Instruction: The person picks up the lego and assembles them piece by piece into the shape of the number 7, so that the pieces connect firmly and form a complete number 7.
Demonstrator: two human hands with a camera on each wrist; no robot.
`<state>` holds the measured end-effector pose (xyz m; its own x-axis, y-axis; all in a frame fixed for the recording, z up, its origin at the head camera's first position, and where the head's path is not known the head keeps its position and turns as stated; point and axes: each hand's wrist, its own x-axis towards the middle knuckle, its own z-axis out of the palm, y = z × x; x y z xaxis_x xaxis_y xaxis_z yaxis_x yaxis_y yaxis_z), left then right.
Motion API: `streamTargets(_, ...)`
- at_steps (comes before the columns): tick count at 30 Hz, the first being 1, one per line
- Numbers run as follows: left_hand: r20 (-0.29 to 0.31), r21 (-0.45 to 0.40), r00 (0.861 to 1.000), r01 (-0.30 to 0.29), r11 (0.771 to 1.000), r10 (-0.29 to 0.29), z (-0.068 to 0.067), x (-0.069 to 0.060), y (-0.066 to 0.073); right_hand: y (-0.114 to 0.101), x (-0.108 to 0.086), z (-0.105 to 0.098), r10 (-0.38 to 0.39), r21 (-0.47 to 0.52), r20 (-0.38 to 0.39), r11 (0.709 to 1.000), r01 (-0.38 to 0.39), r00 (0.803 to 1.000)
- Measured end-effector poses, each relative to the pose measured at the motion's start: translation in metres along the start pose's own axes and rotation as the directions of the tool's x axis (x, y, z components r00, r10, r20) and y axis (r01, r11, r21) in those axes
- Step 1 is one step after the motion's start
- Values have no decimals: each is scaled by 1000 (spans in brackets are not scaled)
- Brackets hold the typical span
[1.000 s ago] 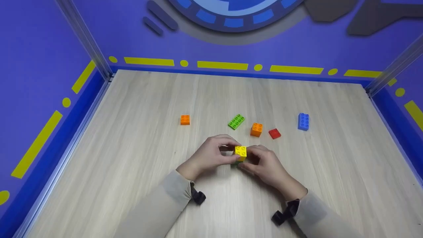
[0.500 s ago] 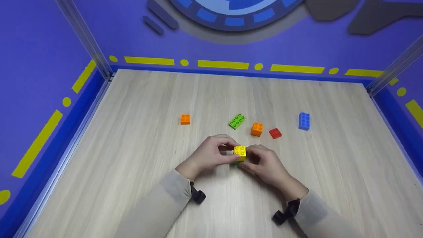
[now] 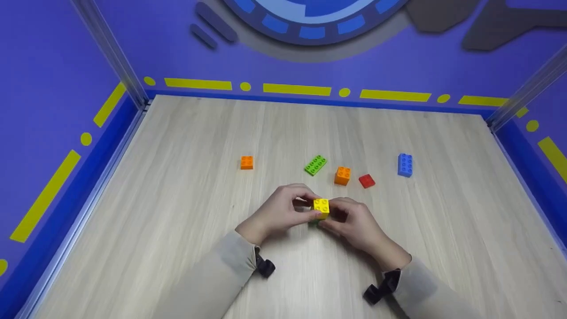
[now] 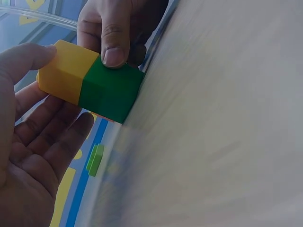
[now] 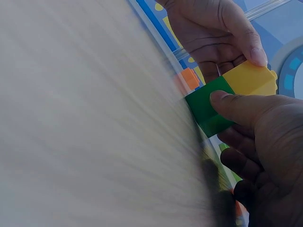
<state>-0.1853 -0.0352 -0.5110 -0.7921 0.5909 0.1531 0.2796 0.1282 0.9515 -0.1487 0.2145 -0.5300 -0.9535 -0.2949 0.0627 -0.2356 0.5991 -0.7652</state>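
Observation:
A yellow brick [image 3: 321, 208] [image 4: 66, 71] [image 5: 251, 78] sits on top of a dark green brick [image 4: 110, 90] [image 5: 209, 106], the two joined face to face near the middle of the table. My left hand [image 3: 281, 210] pinches the yellow brick between thumb and fingers. With its thumb on the green brick's side, my right hand [image 3: 359, 223] grips the lower part of the pair. From the head view the green brick is mostly hidden under the yellow one and the fingers.
Beyond the hands lie an orange brick [image 3: 247, 162], a light green brick [image 3: 316, 165], a second orange brick [image 3: 342, 176], a red flat piece [image 3: 366, 180] and a blue brick [image 3: 405, 165]. Blue-purple walls border the wooden table [image 3: 199, 133].
Both hands keep their hold on the stacked bricks. The head view has tilted slightly, so the whole scene sits a little lower; the loose bricks have not moved on the table.

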Motion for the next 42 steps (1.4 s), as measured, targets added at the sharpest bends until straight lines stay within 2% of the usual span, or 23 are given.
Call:
streamTargets(8,-7,-47,999,31,998,-32,3,-1,-6,-1,0,1,-3,-9,7,1000,3,1000)
streamTargets(15,13,-22,999,48,999,-47,-2,-1,-8,-3,3,3,-3,8,-5,1000,3,1000)
streamTargets(18,17,-22,999,52,998,-52,-5,-2,-8,-4,4,1,-15,20,24,1000,15,1000)
streamTargets(23,34,1,998,57,998,-57,-1,0,-9,-8,7,-24,-6,-27,50,1000,7,999)
streamTargets(28,23,1,998,60,998,-60,0,-1,-11,-20,20,-52,-32,-96,-10,995,31,999)
streamTargets(31,7,3,998,62,998,-62,-3,0,-9,-29,33,-65,-32,-88,-60,996,27,998)
streamTargets(34,0,9,998,67,998,-67,-5,1,-8,-33,46,-72,10,-62,-114,998,-17,993)
streamTargets(37,0,8,997,76,997,-76,-4,0,-7,-32,53,-75,87,-30,-151,995,-92,985)
streamTargets(42,13,-8,997,78,997,-78,0,-1,-9,-20,55,-72,248,49,-141,969,-244,958)
